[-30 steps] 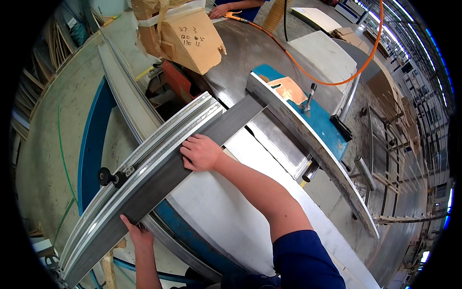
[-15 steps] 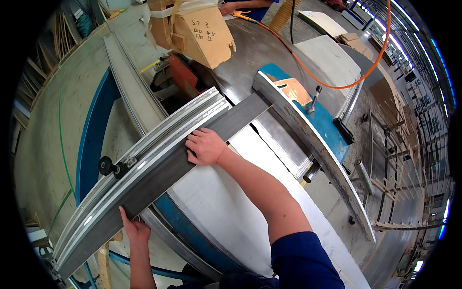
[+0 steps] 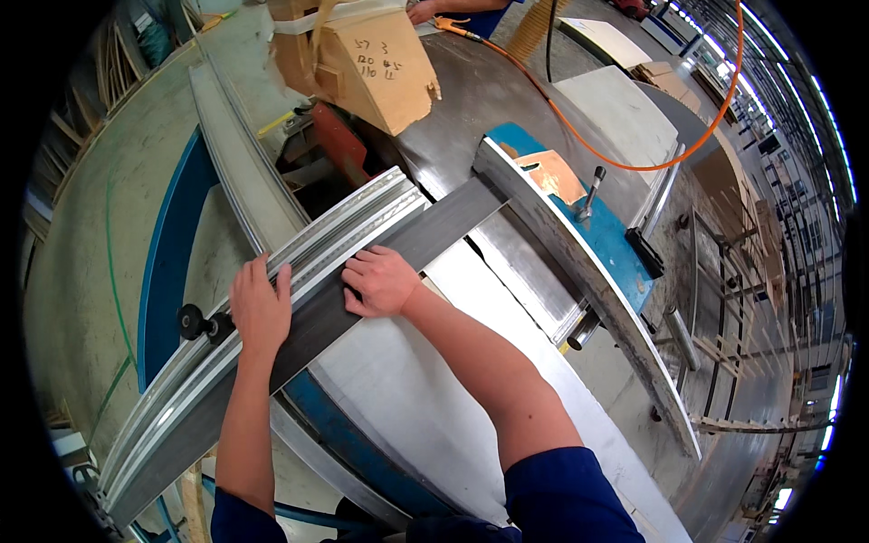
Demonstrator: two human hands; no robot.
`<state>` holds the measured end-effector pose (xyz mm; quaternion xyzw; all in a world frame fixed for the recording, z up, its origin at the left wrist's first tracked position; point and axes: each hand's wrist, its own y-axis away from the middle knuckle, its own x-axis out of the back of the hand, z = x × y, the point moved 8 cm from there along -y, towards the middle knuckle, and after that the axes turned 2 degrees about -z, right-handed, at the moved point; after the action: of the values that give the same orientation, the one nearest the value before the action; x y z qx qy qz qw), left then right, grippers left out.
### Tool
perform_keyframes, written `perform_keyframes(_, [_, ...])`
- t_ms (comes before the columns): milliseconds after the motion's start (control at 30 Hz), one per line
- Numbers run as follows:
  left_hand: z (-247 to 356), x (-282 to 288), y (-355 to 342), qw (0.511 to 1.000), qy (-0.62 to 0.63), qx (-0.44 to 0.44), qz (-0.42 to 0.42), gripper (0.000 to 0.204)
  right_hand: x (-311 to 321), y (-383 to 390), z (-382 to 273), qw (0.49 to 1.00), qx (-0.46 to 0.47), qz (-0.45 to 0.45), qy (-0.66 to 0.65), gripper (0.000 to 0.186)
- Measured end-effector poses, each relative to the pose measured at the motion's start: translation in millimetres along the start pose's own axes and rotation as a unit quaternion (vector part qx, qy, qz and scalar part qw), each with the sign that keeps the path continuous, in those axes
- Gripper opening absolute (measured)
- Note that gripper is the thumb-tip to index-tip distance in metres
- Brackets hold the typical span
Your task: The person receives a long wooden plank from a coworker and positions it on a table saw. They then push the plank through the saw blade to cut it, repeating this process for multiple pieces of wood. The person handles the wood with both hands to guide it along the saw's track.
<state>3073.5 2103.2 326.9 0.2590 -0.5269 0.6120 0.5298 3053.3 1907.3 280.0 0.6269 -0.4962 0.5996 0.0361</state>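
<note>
A long dark grey strip of board (image 3: 407, 240) lies along a silver aluminium fence (image 3: 356, 206), running from lower left up to the saw table. My left hand (image 3: 260, 303) lies over the fence, its fingers curving over the far edge and its thumb apart on top. The fingertips are partly hidden. Farther along, my right hand (image 3: 380, 282) is closed on the board with bent fingers, knuckles up. A black knob (image 3: 190, 321) sits on the fence just left of my left hand. The board's far end meets a grey upright plate (image 3: 543, 226).
A cardboard box (image 3: 376, 68) stands on the metal table (image 3: 489, 90). An orange hose (image 3: 588, 140) hangs at the right, near a blue panel (image 3: 625, 253) with a lever. Another person's hand (image 3: 422, 12) shows at the top. A blue beam (image 3: 172, 244) curves at the left.
My left hand has left the board's near edge and moved up and forward onto the fence. My right hand stays on the board, and the board looks unmoved against the fence.
</note>
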Motion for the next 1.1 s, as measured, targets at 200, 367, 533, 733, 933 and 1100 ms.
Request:
perform_keyframes(200, [-12.1,-24.3,-18.2,0.996,-0.082,0.035,-0.009,0.040,-9.4,-9.1,12.3,1.000,0.006,0.013,-0.009,0.021])
perform_keyframes(367, [-24.7,-32.0,-36.4,0.996,-0.086,0.036,-0.002,0.041,-19.7,-25.4,24.5,1.000,0.005,0.017,-0.012,0.020])
perform_keyframes(533, [-43.4,-37.7,-61.8,0.995,-0.090,0.039,0.005,0.042,-28.5,-50.9,37.0,1.000,0.008,0.029,-0.006,0.019])
perform_keyframes(733, [-61.2,-38.0,-96.1,0.994,-0.092,0.059,-0.013,0.042,-47.2,-84.3,53.7,1.000,-0.001,0.016,0.004,0.018])
perform_keyframes(933, [-81.5,-38.3,-123.7,0.995,-0.089,0.053,0.008,0.040,-60.9,-116.1,66.5,1.000,-0.003,0.004,0.011,0.020])
perform_keyframes(1100, [-95.2,-38.7,-139.3,0.997,-0.062,0.050,0.020,0.040,-70.0,-131.8,75.6,1.000,-0.011,-0.007,0.020,0.021])
